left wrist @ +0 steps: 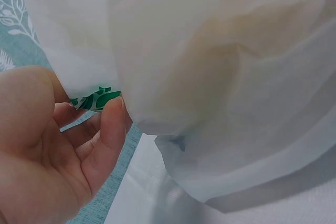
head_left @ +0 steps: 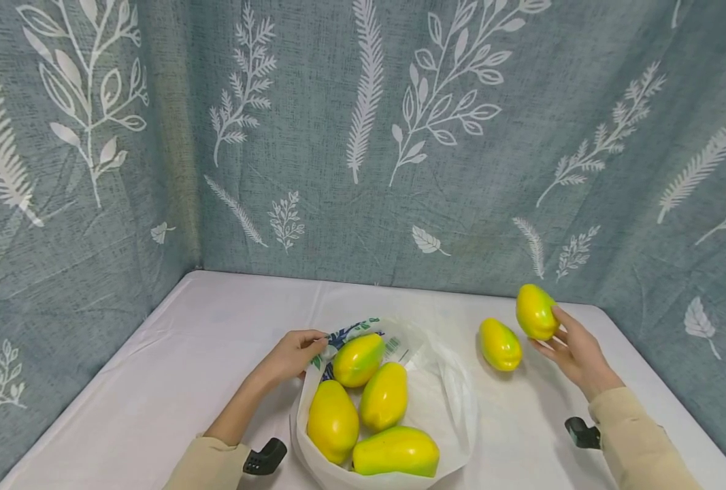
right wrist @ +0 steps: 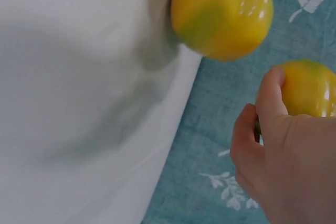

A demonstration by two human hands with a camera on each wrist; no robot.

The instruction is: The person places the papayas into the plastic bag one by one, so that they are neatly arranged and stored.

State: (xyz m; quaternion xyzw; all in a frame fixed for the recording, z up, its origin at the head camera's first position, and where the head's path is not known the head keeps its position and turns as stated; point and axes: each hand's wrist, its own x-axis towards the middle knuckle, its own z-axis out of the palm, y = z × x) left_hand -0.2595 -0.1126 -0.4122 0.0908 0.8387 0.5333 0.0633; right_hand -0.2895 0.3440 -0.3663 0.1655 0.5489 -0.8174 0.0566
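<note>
A white plastic bag (head_left: 426,398) stands wide-mouthed on the table, with blue and green print and a barcode at its far rim. Several yellow-green papayas (head_left: 333,422) lie inside it. At the bag's left rim my left hand (head_left: 292,355) pinches the edge; the left wrist view shows thumb and fingers at a green-printed bit of the bag (left wrist: 100,99). My right hand (head_left: 580,354), off to the right, grips a papaya (head_left: 535,312) raised over the table. Another papaya (head_left: 500,344) lies on the table between the bag and that hand.
A white cloth covers the table (head_left: 234,313). Blue-grey curtains (head_left: 314,136) with white leaf patterns hang behind it and along both sides. Each wrist carries a small black device (head_left: 266,457) near the beige sleeve.
</note>
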